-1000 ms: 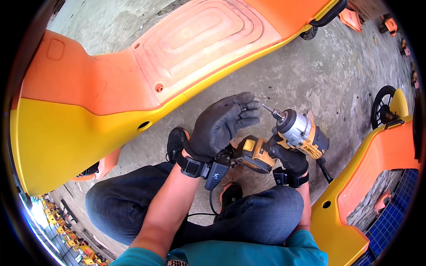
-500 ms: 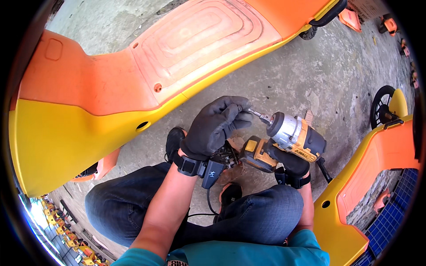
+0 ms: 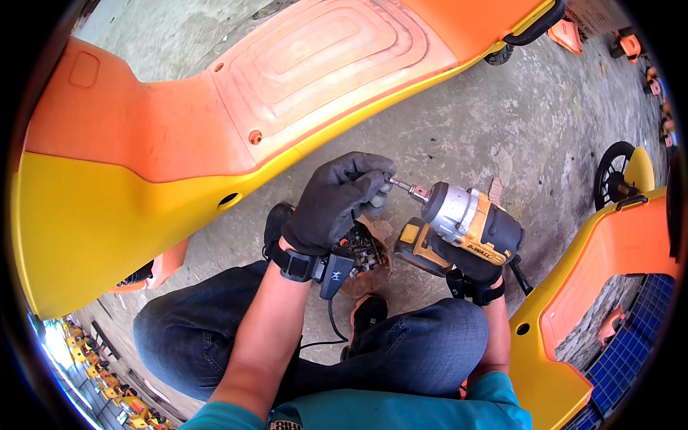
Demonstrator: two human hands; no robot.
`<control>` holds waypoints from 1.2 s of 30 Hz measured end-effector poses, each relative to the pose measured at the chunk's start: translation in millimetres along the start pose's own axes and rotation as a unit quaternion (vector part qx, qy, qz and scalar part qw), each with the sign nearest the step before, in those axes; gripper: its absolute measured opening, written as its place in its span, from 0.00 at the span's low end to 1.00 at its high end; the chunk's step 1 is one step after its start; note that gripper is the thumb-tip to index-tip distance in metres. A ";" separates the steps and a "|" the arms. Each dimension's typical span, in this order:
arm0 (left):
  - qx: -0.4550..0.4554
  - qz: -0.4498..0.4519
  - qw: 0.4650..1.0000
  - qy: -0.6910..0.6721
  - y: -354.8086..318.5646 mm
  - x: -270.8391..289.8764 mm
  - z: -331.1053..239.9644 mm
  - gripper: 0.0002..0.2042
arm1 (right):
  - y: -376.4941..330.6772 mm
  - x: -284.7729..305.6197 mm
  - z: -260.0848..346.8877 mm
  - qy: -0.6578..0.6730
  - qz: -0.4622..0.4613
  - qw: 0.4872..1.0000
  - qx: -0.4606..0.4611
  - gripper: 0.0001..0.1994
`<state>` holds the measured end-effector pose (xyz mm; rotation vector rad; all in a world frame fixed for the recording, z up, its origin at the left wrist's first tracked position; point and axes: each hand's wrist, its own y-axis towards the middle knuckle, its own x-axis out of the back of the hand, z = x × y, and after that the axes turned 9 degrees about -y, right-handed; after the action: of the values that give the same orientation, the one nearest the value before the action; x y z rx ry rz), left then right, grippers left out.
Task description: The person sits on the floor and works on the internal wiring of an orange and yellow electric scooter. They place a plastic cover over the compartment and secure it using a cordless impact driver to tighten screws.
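My left hand [image 3: 337,201], in a black glove, pinches its fingers together at the tip of a driver bit [image 3: 408,188]. Whatever small piece sits between those fingertips is too hidden to name. The bit is fitted in the nose of a yellow, black and silver cordless impact driver [image 3: 476,222], pointing left. Wrapped around its handle is my gloved right hand [image 3: 469,264], partly hidden by the tool. Below the left hand, an open cardboard box [image 3: 385,271] holds small dark hardware [image 3: 364,247].
A large orange and yellow moulded body [image 3: 301,154] stretches across the far left side. Another similar body [image 3: 548,351] stands at the right, beside a black wheel [image 3: 613,175]. Grey concrete floor [image 3: 459,136] lies between them. A cable [image 3: 333,319] hangs from the left wrist device.
Both hands and the impact driver have shifted slightly left. The box of hardware is more exposed. The left fingers have curled in closer at the bit tip.
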<state>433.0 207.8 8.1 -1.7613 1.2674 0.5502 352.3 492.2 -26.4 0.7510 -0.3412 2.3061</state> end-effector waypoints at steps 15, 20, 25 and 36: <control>-0.018 -0.022 0.986 0.163 -7.8 2.9 -16.5 0.09 | 24.4 1.7 22.5 -0.209 0.001 0.973 0.102 0.20; -0.015 -0.038 0.986 0.160 -7.0 6.3 -13.0 0.09 | 15.7 -0.2 26.0 0.072 0.038 0.992 -0.095 0.21; 0.007 -0.036 0.997 0.070 -10.3 15.9 -7.7 0.10 | 33.0 6.9 26.0 -0.217 0.079 0.972 0.044 0.19; -0.080 0.006 0.930 -0.359 -7.6 15.1 26.7 0.11 | 113.8 61.7 111.1 -0.191 0.198 0.928 0.250 0.16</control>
<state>449.2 223.1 -14.3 -1.4570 0.7237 1.2012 284.9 393.4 95.3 1.5181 -0.0667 2.6525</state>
